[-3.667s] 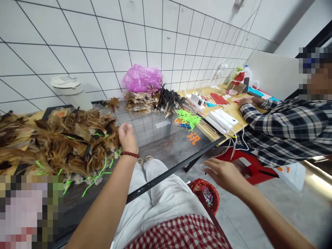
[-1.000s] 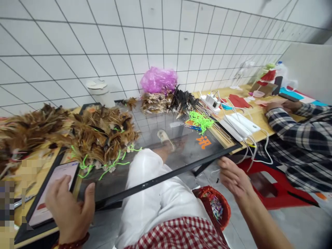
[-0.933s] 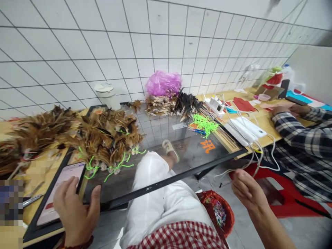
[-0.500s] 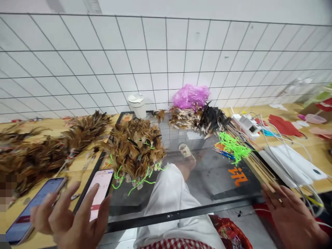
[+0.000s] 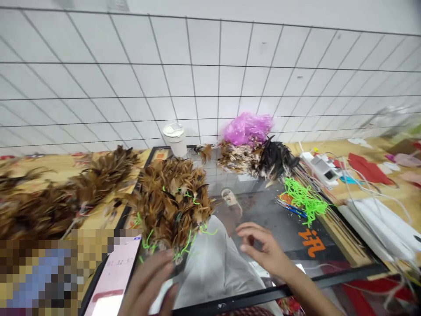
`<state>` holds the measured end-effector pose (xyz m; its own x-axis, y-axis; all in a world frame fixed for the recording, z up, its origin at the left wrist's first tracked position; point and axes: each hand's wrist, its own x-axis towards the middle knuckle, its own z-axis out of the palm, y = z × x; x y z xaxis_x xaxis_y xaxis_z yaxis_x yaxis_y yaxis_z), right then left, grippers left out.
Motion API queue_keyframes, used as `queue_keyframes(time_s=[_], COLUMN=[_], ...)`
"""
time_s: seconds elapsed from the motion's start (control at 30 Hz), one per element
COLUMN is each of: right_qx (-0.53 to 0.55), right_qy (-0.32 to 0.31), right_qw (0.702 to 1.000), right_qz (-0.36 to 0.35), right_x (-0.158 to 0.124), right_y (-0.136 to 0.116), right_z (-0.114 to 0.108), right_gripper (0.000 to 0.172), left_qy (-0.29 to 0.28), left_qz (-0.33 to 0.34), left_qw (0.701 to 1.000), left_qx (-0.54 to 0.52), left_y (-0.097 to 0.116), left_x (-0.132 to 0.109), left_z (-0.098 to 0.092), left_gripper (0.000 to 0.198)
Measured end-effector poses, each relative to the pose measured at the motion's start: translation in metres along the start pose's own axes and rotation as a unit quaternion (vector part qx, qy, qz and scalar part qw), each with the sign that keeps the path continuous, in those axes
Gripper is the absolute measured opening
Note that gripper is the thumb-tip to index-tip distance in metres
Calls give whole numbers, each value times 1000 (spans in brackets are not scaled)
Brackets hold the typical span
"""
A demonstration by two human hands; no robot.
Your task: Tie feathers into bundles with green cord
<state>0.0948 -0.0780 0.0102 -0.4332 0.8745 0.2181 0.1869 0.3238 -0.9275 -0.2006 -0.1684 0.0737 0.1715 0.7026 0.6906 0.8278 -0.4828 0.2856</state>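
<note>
My left hand (image 5: 149, 283) is slightly blurred, its fingers stretched and the thumb apart, holding nothing. It hovers beside a phone (image 5: 115, 272) with a timer on its screen, just in front of a pile of brown feather bunches (image 5: 174, 197). Bright green ties stick out of that pile. Over the middle of the glass tabletop (image 5: 263, 206), my right hand (image 5: 261, 248) has loosely bent fingers with a gap to the thumb, and nothing is in it. A heap of green string (image 5: 305, 197) and blue-handled tweezers (image 5: 292, 208) lie to its right.
A lidded white cup (image 5: 175, 138) stands at the back. Beside it are a pink plastic bag (image 5: 248, 127), pale feathers (image 5: 237, 158) and black feathers (image 5: 278, 158). White chargers and cables (image 5: 322, 166) crowd the right side. More brown feathers (image 5: 49, 197) cover the left.
My right hand has moved left from the glass's right edge to over its middle, fingers now bent. My left hand has moved right, off the phone. The view has shifted slightly.
</note>
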Motion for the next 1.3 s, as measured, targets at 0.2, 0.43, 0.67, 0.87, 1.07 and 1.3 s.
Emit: queue_keyframes(time_s=[0.2,0.43,0.67,0.87,1.07,1.3], right_qx=[-62,-58,-311,-558,-590,-578], right_qy=[6,63,218,183,138,173], right_qw=[997,996,917,703,650,683], right_qz=[-41,-11,123,401,459,411], right_x=[5,13,-34,-93,-86,-79], right_y=[18,14,18,36,43,31], right_z=[15,16,-114,-204,-206,-214], right_gripper=[13,16,26,37,41,36], left_qy=[-178,-274,-236,-209,-227,-249], left_qz=[193,190,190,208,204,174], left_qw=[963,938,948,953,950,947], left_qx=[-66,-97,-96,-62,-70,-101], left_y=[21,34,17,5,13,25], left_x=[18,31,9,-8,-6,-4], left_z=[61,88,89,86,86,83], left_gripper=[35,39,31,27,33,40])
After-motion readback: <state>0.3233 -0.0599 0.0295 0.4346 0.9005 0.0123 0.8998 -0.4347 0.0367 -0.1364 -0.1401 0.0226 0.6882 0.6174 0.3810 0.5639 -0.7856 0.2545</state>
